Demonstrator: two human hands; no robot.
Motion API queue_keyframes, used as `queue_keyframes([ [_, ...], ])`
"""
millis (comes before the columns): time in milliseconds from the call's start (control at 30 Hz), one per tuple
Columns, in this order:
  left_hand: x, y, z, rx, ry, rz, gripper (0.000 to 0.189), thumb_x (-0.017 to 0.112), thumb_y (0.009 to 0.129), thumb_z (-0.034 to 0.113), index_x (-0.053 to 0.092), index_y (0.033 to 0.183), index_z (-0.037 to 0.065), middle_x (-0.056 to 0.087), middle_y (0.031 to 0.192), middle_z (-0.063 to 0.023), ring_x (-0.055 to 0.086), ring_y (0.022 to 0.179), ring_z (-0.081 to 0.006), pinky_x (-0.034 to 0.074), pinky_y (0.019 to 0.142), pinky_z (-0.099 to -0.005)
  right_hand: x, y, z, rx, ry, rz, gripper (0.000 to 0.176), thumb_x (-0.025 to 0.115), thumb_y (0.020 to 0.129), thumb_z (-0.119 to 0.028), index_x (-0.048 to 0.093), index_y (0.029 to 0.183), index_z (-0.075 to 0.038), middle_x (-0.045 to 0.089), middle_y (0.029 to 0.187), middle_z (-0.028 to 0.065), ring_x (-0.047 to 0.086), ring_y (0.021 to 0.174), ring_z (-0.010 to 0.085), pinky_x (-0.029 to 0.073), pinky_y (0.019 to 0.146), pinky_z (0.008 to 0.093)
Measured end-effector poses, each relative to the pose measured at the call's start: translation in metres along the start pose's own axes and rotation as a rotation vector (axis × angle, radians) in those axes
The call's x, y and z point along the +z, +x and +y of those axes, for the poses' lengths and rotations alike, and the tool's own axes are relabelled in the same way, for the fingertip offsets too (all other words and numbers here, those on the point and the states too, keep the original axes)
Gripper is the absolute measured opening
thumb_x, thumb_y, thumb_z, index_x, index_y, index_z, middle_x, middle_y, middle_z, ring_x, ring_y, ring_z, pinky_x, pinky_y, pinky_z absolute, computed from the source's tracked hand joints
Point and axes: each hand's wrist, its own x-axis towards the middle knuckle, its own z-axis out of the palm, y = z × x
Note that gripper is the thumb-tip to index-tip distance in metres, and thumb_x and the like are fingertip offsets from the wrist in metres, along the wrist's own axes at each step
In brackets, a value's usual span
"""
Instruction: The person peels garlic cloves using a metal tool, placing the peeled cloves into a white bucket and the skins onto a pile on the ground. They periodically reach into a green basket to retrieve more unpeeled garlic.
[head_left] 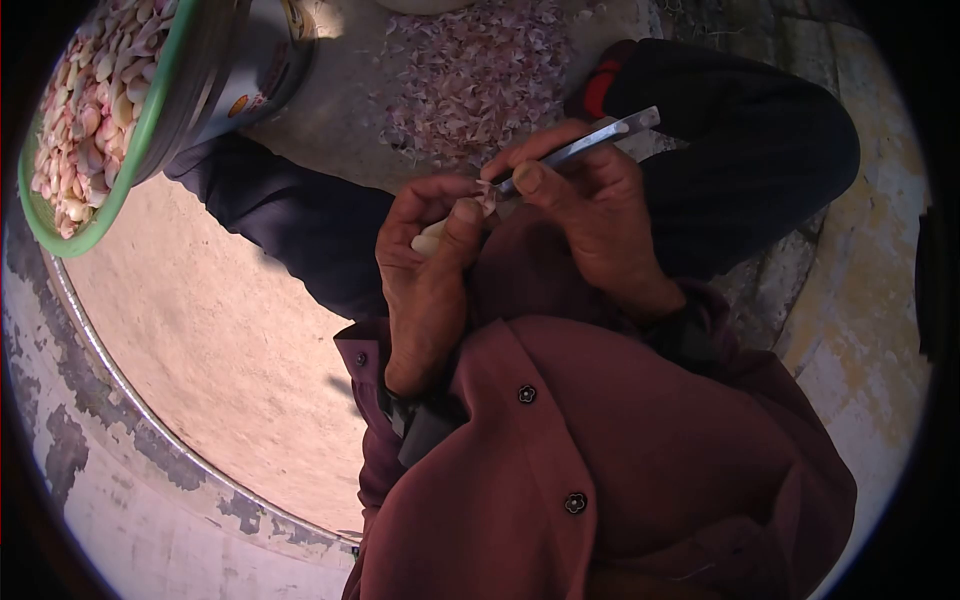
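My left hand (430, 270) is closed round a pale garlic clove (430, 240), with a bit of pinkish skin (486, 196) sticking up by the thumb tip. Close beside it, my right hand (600, 210) grips a small metal knife (590, 142) between thumb and fingers. The knife's end near the left hand meets the loose skin; its other end points up and to the right. Both hands are held above my lap, almost touching.
A green-rimmed basket (95, 232) full of garlic cloves (95, 120) stands at the upper left, beside a printed bucket (262, 75). Garlic skins (475, 75) lie heaped on the ground between my dark-trousered legs. Part of a pale round object (425, 4) shows at the top edge.
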Motion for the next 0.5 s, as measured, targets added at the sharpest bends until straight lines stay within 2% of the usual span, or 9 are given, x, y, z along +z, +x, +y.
queue_keyframes([
  [133, -0.0008, 0.0024, -0.0033, 0.071, -0.016, 0.007, 0.016, 0.066, 0.090, 0.011, 0.059, 0.101, 0.002, 0.065, 0.088, -0.0024, 0.057, 0.077, -0.0047, 0.045, 0.070, -0.0182, 0.0010, 0.0000, -0.0005, -0.003, 0.029, 0.003, 0.012, 0.063, 0.092, -0.009, 0.060, 0.101, -0.002, 0.067, 0.099, 0.0118, 0.063, 0.093, 0.0151, 0.050, 0.086, 0.0300],
  [300, -0.0034, -0.0005, 0.0007, -0.018, -0.023, -0.089, 0.012, 0.067, 0.090, 0.014, 0.063, 0.091, 0.003, 0.066, 0.085, -0.0018, 0.051, 0.069, -0.0013, 0.039, 0.062, -0.0160, -0.0013, 0.0035, -0.0017, -0.033, -0.088, 0.028, 0.011, 0.062, 0.092, -0.008, 0.060, 0.100, -0.001, 0.067, 0.097, 0.0119, 0.063, 0.091, 0.0136, 0.051, 0.083, 0.0273],
  [500, 0.0019, -0.0011, 0.0033, -0.031, -0.116, -0.039, 0.010, 0.062, 0.093, 0.012, 0.064, 0.095, 0.002, 0.067, 0.083, -0.0025, 0.051, 0.065, -0.0013, 0.038, 0.059, -0.0165, -0.0057, 0.0098, -0.0023, -0.094, -0.156, 0.052, 0.011, 0.062, 0.092, -0.008, 0.060, 0.100, -0.001, 0.068, 0.096, 0.0117, 0.064, 0.090, 0.0124, 0.051, 0.081, 0.0250],
])
